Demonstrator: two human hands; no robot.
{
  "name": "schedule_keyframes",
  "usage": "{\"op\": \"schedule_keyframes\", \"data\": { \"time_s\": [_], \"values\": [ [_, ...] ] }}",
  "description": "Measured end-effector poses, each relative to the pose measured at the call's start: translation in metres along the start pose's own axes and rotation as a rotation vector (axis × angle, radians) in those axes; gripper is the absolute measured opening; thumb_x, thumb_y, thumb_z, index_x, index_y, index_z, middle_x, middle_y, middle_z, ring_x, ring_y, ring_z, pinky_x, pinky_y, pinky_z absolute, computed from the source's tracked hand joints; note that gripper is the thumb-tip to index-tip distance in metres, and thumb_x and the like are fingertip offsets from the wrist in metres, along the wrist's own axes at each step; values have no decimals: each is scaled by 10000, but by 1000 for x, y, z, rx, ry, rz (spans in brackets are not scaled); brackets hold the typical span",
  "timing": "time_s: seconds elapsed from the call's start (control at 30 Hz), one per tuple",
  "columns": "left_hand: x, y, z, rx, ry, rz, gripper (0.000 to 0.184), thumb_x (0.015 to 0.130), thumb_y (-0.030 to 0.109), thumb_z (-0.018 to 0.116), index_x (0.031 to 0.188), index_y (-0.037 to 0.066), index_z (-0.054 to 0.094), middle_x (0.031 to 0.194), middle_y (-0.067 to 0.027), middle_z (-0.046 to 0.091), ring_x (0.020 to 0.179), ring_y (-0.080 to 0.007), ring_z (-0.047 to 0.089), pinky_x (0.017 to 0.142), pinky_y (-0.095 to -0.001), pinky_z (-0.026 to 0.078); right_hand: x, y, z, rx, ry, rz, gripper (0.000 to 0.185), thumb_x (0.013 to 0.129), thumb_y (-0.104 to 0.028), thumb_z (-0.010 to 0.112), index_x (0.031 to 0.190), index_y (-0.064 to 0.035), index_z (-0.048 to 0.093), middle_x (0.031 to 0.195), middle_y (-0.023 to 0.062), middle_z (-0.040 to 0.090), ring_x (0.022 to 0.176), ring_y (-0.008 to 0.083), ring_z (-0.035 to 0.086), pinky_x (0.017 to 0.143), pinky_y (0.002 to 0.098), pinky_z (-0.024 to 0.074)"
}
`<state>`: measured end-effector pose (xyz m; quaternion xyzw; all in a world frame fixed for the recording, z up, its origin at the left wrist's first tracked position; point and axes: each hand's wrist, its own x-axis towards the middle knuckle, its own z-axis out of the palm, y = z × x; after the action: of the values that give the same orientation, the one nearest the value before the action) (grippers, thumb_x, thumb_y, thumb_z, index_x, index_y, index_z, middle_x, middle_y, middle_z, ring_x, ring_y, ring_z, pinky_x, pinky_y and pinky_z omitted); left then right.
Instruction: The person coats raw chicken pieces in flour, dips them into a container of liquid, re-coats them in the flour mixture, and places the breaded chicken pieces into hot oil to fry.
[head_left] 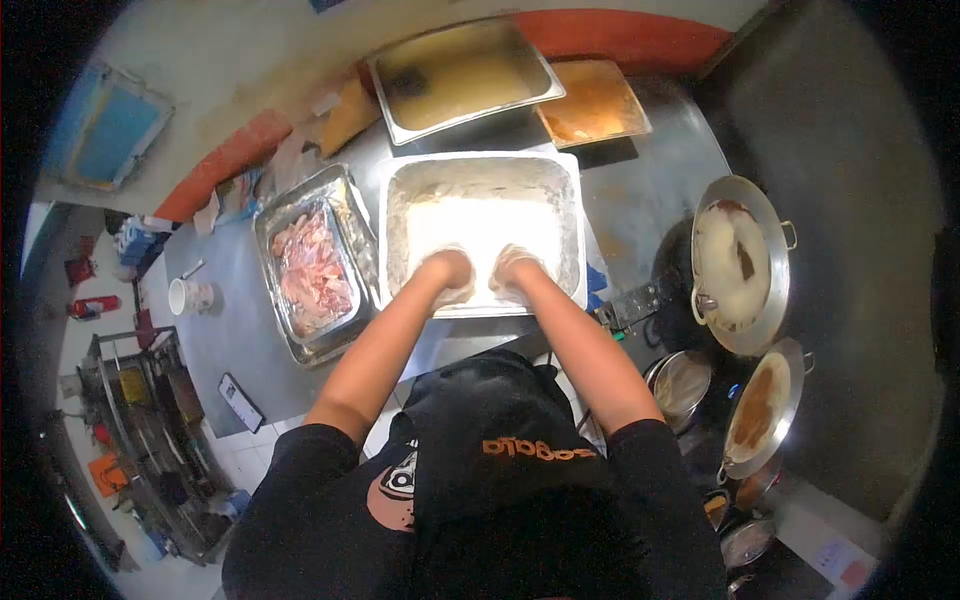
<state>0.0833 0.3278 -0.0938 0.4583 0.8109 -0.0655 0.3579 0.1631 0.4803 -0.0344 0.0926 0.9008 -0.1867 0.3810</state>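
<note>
A deep white rectangular tub [392, 185] stands in front of me, holding bright white flour [485, 222] that is partly washed out by glare. Both arms reach over its near edge. My left hand [453, 272] is sunk in the flour left of centre, its fingers hidden. A short gap to the right, my right hand [513, 270] is coated with white, and its fingers cannot be made out either. Beside the tub on the left, raw meat pieces [312, 268], apparently chicken, lie in a metal pan set in a larger metal tray [290, 345].
At the back are a metal pan [545, 92] and an orange-brown board [600, 100]. Two large woks [738, 262] [765, 410] stand on the right, the farther one foamy. A white cup [188, 296] and a phone [240, 402] lie along the left of the metal table [225, 345].
</note>
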Motion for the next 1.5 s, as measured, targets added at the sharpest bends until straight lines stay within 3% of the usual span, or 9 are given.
{"op": "schedule_keyframes", "data": {
  "time_s": [0.27,0.43,0.57,0.63,0.77,1.0,1.1,1.37,1.5],
  "values": [
    [40,-42,62,-521,264,-154,189,751,141,572,832,3,673,846,-196,658,719,-313,633,629,-403,482,8,20,3,1206,160,-22,368,664,-108,724,1014,-17,657,866,104,671,691,202,612,635,323,510],
    [2,25,-18,-1829,183,-518,123,806,145,579,795,35,633,700,-111,589,619,-266,577,528,-403,463,11,3,4,999,388,-192,418,704,-67,688,1108,1,603,969,98,659,826,170,617,730,293,497],
    [-46,35,-53,-2175,337,-240,160,815,174,604,816,17,637,717,-104,599,647,-257,584,586,-406,492,-23,-2,-19,1109,527,-144,312,718,-128,661,1004,-8,631,927,111,671,802,230,632,753,311,497],
    [-30,2,-28,-1310,545,-212,195,803,189,620,839,-2,643,765,-135,627,716,-292,611,651,-405,504,-13,16,-16,926,534,-1,327,753,-214,624,1014,-16,637,965,171,658,856,300,630,805,338,489],
    [-28,-9,-19,-360,790,-275,233,776,194,633,871,-18,653,862,-208,654,851,-368,626,772,-410,499,6,40,1,207,569,8,386,815,-334,541,1036,-34,637,1071,246,609,1000,388,581,900,397,457],
    [-71,21,-80,-433,711,-288,197,784,173,596,893,27,670,950,-193,658,918,-348,629,804,-412,496,30,45,22,332,724,150,422,825,-390,533,1073,-67,642,1099,204,615,1104,344,548,940,417,435],
    [-59,16,-69,-392,742,-253,181,801,150,576,901,30,668,967,-201,652,929,-348,627,803,-425,497,-7,13,-25,139,496,241,405,810,-377,559,1037,-56,659,1065,204,631,1051,343,584,913,401,459],
    [-44,2,-63,-519,746,-447,197,826,139,521,913,23,654,967,-208,643,936,-367,617,817,-432,494,-6,33,-18,451,881,42,266,736,-236,652,909,-35,672,912,188,653,880,344,625,776,413,492],
    [-15,28,-37,-349,936,-77,189,810,57,506,930,15,647,888,-218,641,781,-364,627,716,-431,511,-6,8,-7,379,1077,-90,233,698,-216,657,854,-43,657,844,210,635,772,364,613,736,417,494]
  ]
}}
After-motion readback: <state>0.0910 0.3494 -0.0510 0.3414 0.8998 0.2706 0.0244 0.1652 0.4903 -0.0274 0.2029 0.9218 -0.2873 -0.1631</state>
